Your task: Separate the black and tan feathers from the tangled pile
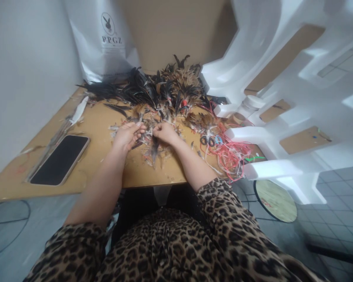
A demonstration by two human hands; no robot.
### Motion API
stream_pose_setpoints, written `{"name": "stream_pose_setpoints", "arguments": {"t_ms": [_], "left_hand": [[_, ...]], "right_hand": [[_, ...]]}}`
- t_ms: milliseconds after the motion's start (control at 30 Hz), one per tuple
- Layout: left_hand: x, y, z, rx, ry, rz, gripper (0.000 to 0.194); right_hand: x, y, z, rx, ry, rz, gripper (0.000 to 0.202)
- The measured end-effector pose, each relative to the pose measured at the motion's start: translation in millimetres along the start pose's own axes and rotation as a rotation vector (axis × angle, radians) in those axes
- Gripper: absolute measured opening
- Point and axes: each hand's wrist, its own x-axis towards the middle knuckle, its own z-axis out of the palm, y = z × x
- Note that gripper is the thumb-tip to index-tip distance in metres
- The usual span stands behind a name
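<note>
Clock bearings: 12 points away from the person, 6 towards the person.

Hands: left hand [128, 136] is curled, its fingers bent in close to the thumb with only a small gap. Right hand [164, 133] is turned inwards, its fingers drawn together. The view is too blurred to tell what either has hold of; both touch or nearly touch the downy feathers [148, 127].

Key relation: the downy feathers lie between the two sets of fingertips, at 3 o'clock from the left and 9 o'clock from the right. Neither hand is plainly nearer. Long axis of this clump unclear. Brown feather tuft [139, 111] sits just beside the left fingertips at 12, tips pointing roughly 12. Grey feather tuft [154, 152] lies at 6 from the gap, its axis about 12 to 6.

Surroundings: dark feather pile [138, 88] bounds the far side, 11 to 12; tan feather pile [184, 80] adjoins it towards 1. At 3 from the right hand are two black rings [207, 141] and a blue ring [218, 140], then pink string [232, 156] at 4. White moulded frame [267, 167] overhangs the right side. Phone [60, 160] lies flat at 8, apart from the left hand. Front edge of the bench [170, 172] runs at 6, beneath both forearms.
</note>
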Motion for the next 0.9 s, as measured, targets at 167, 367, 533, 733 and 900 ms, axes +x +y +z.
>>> {"name": "stream_pose_setpoints", "arguments": {"t_ms": [167,367,533,733,900], "left_hand": [[1.0,-0.5,-0.8,-0.004,-0.008,-0.036,0.005],[-2.3,0.0,0.8,0.011,-0.050,-0.087,0.003],[-5.7,-0.8,2.7,0.042,-0.123,-0.139,0.005],[-6.3,-2.1,2.6,0.053,-0.163,-0.162,0.005],[-5.9,-1.0,1.3,0.033,-0.147,-0.158,0.008]], "right_hand": [[3.7,2.9,2.3,0.336,-0.008,0.137,0.009],[5.8,3.2,5.3,0.494,-0.008,0.124,0.004],[6.0,4.3,3.8,0.548,-0.088,0.153,0.014],[3.1,1.0,4.8,0.593,-0.111,0.114,0.017],[7.9,6.2,11.5,0.617,0.028,0.056,0.016]]}}
